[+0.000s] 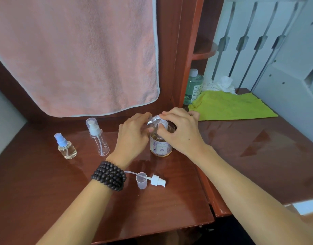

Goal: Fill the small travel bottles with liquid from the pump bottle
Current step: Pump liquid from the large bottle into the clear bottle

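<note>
Pump bottle (pixel 161 145) stands upright on the counter (pixel 169 206) directly under both my hands; my right hand (pixel 180 131) grips its head while my left hand (pixel 132 135) holds a clear travel bottle (pixel 153 119) tilted, threaded neck toward the spout. Their meeting point sits between my hands, equally near each. I count three travel bottles: this one, plus two capped ones (pixel 97 137) (pixel 65 146) left of my left hand; one loose pump top (pixel 157 181) and one small cup (pixel 141 180) near my left wrist.
</note>
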`<state>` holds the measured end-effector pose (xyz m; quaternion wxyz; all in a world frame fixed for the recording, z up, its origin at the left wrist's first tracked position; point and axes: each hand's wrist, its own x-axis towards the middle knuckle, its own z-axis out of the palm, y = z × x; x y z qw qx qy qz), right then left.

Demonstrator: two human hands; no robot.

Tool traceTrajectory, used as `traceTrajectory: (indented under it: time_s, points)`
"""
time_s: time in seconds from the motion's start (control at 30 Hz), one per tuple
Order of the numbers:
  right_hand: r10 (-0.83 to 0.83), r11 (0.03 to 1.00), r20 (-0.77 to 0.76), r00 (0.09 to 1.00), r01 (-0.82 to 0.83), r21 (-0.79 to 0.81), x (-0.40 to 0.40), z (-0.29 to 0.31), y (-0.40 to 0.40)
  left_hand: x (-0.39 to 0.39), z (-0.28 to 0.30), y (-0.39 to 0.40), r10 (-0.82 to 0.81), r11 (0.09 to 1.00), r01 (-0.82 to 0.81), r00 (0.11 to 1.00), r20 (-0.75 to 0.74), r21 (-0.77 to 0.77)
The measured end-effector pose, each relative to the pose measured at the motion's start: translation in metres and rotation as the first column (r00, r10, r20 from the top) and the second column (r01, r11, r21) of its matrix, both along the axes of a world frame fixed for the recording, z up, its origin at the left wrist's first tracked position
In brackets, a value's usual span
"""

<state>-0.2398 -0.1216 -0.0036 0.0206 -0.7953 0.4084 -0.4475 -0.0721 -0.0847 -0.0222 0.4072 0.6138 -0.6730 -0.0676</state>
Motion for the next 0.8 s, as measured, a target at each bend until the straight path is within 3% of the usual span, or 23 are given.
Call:
traceTrajectory:
  time_s: [0.8]
  points:
    - [0.014, 1.000, 0.003, 1.000, -0.014, -0.027, -0.0006, 0.0007, 0.0005, -0.0001, 0.0076, 0.0027, 0.019, 1.000, -0.019, 1.000, 0.024, 0.004]
